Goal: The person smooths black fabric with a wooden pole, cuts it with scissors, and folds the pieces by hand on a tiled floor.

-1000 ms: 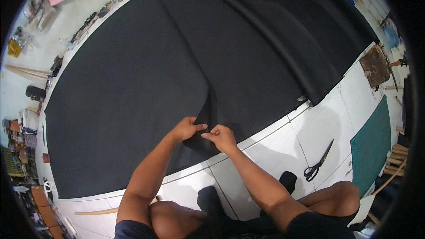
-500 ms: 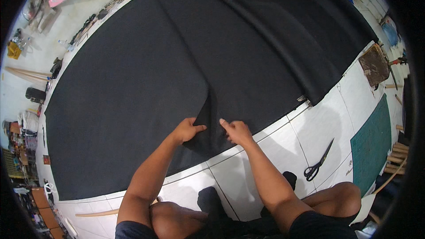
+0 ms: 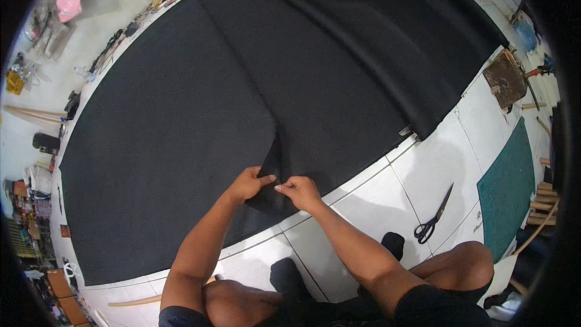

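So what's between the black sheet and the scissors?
Between the black sheet and the scissors lie white floor tiles, crossed by a dark joint line and partly in shadow, as the head view shows.

Floor (image 3: 248, 257): covered in dark-jointed white tiles (image 3: 375, 188).
Shadow (image 3: 433, 151): cast across tiles.
Brown boxes (image 3: 60, 286): seen at lower left.

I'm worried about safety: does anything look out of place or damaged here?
Nothing looks spilled. The scissors lie loose on the white tiles near a dark-socked foot, an odd spot for a sharp tool. The brown slab at right looks scuffed and stained, perhaps just worn.
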The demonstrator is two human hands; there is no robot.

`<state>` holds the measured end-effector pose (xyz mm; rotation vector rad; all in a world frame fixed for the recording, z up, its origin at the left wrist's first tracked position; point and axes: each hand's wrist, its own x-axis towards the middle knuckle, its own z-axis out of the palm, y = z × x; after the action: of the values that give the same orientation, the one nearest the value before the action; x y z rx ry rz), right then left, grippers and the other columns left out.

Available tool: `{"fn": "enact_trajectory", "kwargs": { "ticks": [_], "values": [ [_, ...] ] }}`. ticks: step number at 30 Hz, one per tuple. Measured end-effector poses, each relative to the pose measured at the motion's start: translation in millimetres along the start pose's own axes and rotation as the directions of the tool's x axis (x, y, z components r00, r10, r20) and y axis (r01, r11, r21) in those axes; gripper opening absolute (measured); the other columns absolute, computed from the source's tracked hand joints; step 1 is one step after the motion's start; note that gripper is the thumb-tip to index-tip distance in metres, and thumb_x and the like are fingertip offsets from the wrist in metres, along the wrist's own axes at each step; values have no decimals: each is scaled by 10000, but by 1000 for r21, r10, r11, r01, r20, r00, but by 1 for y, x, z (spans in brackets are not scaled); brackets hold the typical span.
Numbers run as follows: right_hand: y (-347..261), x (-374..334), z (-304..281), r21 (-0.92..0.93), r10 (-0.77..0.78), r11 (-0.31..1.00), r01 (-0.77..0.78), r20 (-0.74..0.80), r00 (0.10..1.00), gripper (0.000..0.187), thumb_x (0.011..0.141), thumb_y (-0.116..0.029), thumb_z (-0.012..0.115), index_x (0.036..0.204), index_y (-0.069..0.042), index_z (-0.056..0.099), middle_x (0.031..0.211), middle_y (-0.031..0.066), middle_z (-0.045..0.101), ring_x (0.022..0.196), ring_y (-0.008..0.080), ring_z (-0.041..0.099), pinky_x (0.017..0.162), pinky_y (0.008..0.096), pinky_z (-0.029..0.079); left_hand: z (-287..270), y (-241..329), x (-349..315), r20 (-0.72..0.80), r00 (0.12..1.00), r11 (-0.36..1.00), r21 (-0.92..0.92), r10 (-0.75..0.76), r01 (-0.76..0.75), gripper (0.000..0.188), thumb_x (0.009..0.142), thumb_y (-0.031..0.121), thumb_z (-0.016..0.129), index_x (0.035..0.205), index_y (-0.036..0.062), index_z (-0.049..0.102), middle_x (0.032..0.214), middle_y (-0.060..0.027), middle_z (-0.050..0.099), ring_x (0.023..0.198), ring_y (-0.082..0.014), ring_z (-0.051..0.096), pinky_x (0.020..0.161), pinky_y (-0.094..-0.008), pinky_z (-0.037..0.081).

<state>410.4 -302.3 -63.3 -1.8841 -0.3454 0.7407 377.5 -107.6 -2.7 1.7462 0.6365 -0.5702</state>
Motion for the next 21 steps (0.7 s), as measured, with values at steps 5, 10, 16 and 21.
{"fn": "enact_trajectory", "kwargs": {
  "ticks": [5, 10, 16, 21],
  "values": [
    [30, 9, -24, 277, 123, 946, -168, 174, 977, 432, 920, -414, 739, 926, 17, 715, 777, 83, 693, 664, 158, 641, 655, 291, 548, 9, 13, -3, 6, 1000, 1000, 0, 4, -4, 310, 929, 226, 713, 1070, -50, 695, 936, -119, 738, 808, -185, 692, 782, -325, 547],
    [-6, 9, -38, 206, 359, 917, -342, -52, 932, 525, 900, -497, 731, 953, 23, 684, 833, 102, 685, 720, 184, 654, 689, 299, 562, 3, 16, -13, -43, 998, 997, 66, -47, 49, 304, 914, 242, 722, 1044, -32, 697, 934, -96, 738, 783, -177, 691, 757, -330, 544],
    [-28, 4, -20, -227, -18, 974, -21, -170, 985, 519, 803, -472, 832, 938, -7, 645, 836, 121, 683, 788, 232, 662, 723, 370, 523, -1, 0, -2, -17, 1000, 998, 62, 15, -13, 303, 916, 258, 725, 1027, -21, 690, 900, -75, 722, 766, -162, 671, 734, -327, 536],
    [-10, 2, 5, 34, 86, 996, -85, -23, 996, 459, 822, -425, 822, 946, -2, 693, 872, 148, 723, 828, 250, 706, 729, 382, 534, 0, 2, 0, 7, 999, 998, 41, -40, 39, 292, 937, 264, 711, 1023, -14, 686, 889, -75, 713, 765, -144, 663, 705, -305, 533]
  ]
}}
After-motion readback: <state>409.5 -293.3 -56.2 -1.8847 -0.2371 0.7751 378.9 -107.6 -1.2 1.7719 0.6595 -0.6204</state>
